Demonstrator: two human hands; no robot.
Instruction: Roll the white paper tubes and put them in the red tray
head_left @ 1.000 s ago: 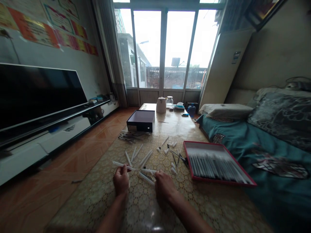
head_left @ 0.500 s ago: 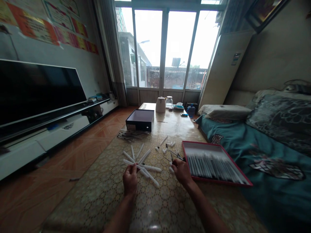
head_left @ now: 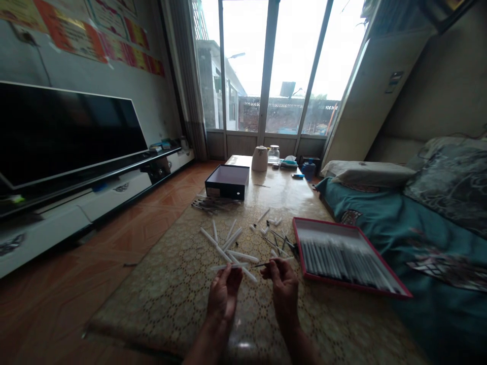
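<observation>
right hand [head_left: 284, 285] has moved toward left hand [head_left: 224, 293], box label [head_left: 214, 192] illegible.

- From here I see the left hand [head_left: 223, 294] pinched, palm turned inward.
- Right hand [head_left: 283, 289] near it, pinched too, fingers curled.
- Bare left forearm [head_left: 211, 337] and right forearm [head_left: 297, 339] stretched forward, apart.

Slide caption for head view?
Left hand holds a white tube, right hand a thin dark rod, above the table.

White tubes [head_left: 243, 256], red-rimmed tray [head_left: 300, 254], circle-patterned tablecloth [head_left: 171, 294]
</observation>
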